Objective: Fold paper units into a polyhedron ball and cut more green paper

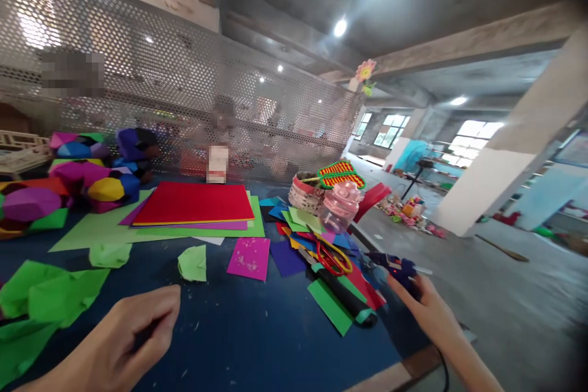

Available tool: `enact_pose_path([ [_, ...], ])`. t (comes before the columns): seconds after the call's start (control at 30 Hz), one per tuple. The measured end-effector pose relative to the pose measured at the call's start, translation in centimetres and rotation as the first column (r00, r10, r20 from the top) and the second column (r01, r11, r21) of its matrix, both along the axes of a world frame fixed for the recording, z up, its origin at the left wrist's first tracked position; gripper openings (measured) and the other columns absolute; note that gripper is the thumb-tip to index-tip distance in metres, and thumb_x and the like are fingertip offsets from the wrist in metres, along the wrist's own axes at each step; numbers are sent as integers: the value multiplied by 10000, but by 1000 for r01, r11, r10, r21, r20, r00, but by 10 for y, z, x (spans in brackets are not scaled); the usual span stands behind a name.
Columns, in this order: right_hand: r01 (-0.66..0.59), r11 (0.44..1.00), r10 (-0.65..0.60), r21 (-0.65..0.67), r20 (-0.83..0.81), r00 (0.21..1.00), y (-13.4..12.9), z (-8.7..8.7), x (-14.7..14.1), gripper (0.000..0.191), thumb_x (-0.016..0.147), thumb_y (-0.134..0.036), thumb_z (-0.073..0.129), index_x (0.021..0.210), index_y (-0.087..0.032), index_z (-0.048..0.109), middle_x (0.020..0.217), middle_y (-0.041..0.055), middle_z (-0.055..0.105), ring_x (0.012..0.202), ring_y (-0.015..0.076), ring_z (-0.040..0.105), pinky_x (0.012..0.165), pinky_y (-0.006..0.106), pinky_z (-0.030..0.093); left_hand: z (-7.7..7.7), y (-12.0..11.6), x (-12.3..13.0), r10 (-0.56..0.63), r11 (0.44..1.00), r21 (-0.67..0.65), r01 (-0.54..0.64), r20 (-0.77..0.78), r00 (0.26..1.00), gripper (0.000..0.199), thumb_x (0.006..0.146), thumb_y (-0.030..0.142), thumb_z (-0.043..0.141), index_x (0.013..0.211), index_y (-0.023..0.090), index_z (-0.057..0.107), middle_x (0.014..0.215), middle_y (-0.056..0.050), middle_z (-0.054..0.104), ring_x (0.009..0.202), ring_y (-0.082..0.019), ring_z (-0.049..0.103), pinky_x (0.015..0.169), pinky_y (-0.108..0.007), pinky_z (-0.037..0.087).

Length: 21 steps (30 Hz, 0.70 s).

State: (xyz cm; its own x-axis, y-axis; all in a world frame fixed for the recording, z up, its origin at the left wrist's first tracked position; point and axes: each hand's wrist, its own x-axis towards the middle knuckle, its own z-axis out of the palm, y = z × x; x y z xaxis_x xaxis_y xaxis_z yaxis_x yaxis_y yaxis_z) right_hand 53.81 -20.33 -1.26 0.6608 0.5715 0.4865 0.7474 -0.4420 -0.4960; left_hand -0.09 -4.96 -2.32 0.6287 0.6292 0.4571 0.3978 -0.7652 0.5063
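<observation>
My left hand [133, 331] is curled into a loose fist above the dark blue table, and nothing shows in it. Crumpled green paper pieces [64, 294] lie to its left, and a small folded light green piece [193, 262] sits just beyond it. On the right, my right hand [425, 300] grips a dark blue glue gun [397, 264] with a small red light, at the table's edge. Left of the gun are red-and-yellow-handled scissors [333, 256], a black-handled tool [346, 295] and a green paper rectangle [328, 306].
A red-topped stack of coloured sheets [193, 202] lies at the back. Folded paper shapes [92, 180] crowd the left. A pink bottle [342, 205] and a basket [305, 193] stand at the back right. Behind rises a perforated metal screen [184, 92]. A cord [444, 370] hangs at the right edge.
</observation>
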Motion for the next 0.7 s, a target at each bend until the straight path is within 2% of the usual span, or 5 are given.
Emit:
enact_pose_path([
  [0.13,133,978,-169,162,230,958,-17,32,-49,756,813,-773,463,1228,-159,614,1172,254,690,844,387,665,915,621,489,10,-1,-2,-41,999,14,41,-5,999,268,956,230,432,697,226,362,620,42,449,525,-114,437,505,-226,344],
  [0.23,-156,940,-26,303,522,853,-9,60,-115,437,957,-532,507,1202,-191,624,1134,196,686,1014,366,636,990,556,455,15,-2,0,-66,997,34,67,-24,998,301,945,204,438,673,221,309,595,46,425,501,-103,409,482,-227,315],
  [0.33,-533,844,436,54,509,742,31,72,-174,159,998,-324,531,1050,-249,662,979,92,712,957,270,654,875,404,488,14,-2,2,-87,994,60,88,-11,996,325,947,185,447,653,216,313,577,48,420,492,-97,405,475,-223,308],
  [0.43,-662,697,714,-276,179,677,92,69,-206,131,989,-242,552,1011,-244,681,1047,61,713,998,227,662,883,352,484,10,1,3,-92,994,61,90,34,995,316,956,212,481,648,216,411,580,45,472,500,-101,446,498,-212,350],
  [0.7,-543,636,674,-548,54,736,197,50,-227,379,877,-554,710,894,-176,736,1007,126,706,1042,300,635,871,374,461,27,3,-5,-83,994,-58,88,82,993,186,950,280,509,811,247,629,743,3,666,606,-144,599,551,-186,466],
])
